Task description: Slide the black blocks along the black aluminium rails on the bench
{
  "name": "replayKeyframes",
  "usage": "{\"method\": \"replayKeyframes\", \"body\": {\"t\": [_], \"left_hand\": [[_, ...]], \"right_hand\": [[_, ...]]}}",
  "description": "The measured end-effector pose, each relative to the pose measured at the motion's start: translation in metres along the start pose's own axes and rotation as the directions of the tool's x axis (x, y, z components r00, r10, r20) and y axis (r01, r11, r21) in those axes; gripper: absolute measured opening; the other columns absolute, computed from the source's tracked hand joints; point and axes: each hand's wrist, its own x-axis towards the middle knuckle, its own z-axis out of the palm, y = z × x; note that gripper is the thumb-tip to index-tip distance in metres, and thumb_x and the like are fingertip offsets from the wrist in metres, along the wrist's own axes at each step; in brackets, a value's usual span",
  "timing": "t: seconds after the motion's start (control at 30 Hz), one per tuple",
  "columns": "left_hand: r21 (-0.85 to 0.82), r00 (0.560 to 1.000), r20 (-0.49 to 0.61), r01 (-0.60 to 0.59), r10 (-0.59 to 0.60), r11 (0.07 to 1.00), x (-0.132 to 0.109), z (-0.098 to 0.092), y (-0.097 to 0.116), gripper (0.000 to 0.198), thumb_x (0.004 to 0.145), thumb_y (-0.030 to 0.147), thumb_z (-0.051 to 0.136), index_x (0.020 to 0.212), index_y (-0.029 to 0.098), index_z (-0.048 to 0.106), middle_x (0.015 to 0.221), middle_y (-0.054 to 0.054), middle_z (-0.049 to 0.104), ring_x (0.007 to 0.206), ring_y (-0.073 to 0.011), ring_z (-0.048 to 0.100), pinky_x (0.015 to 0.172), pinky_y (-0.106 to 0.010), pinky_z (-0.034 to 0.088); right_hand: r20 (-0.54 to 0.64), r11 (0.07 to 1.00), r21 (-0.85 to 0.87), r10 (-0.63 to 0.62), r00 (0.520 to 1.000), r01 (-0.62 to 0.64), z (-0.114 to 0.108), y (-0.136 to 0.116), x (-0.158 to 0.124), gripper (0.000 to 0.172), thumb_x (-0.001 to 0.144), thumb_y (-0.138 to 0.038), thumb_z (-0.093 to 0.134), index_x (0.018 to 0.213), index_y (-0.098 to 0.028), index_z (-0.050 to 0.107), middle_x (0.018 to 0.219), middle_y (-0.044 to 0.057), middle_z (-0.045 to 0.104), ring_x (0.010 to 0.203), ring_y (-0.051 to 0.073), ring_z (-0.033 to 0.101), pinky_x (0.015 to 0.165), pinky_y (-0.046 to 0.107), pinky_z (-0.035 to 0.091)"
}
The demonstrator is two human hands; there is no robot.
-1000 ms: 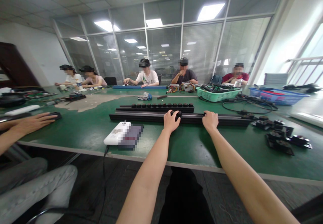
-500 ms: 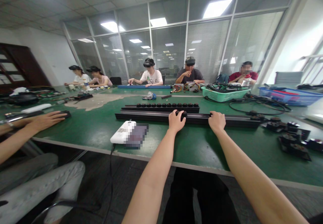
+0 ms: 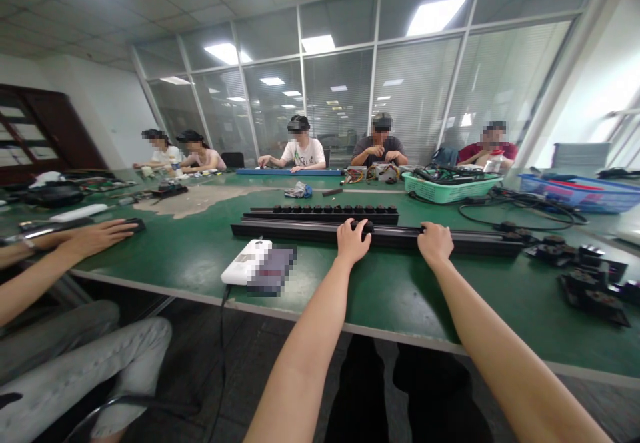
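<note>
A long black rail (image 3: 287,230) lies across the green table in front of me. My left hand (image 3: 354,242) has its fingers curled around a small black round part (image 3: 369,226) on top of the rail. Farther right, my right hand (image 3: 437,242) grips the same rail, its thumb and fingertips at the rail's upper edge; whether it also pinches a small piece is hidden. Just behind lies a shorter black rail (image 3: 320,217) carrying a row of several black round parts.
Loose black parts (image 3: 593,286) lie at the right, near a green basket (image 3: 450,192) of cables and a blue basket (image 3: 580,196). Left of my arms sit a white device (image 3: 245,263) and a blurred flat object (image 3: 274,271). A co-worker's hand (image 3: 107,232) rests at far left.
The whole view has shifted slightly to the right. Both my hands stay at about the same places on the rail. Across the table, one person's hands have moved a little.
</note>
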Motion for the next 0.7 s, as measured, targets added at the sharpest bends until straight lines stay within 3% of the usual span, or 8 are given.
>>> {"method": "replayKeyframes", "body": {"t": [0.7], "left_hand": [[0.012,1.000,-0.008,-0.018,0.018,1.000,0.0019,0.0066,-0.0029,0.052,0.100,0.039,0.058,0.151,0.030,0.055,0.156,-0.012,0.046,0.146,-0.0303,0.044,0.125,-0.047,0.030]], "right_hand": [[-0.012,0.999,-0.051,-0.004,1.000,0.003,-0.0091,0.0035,0.0009,0.050,0.089,-0.010,0.048,0.132,-0.015,0.074,0.121,0.017,0.074,0.120,0.029,0.061,0.111,0.042,0.041]]}}
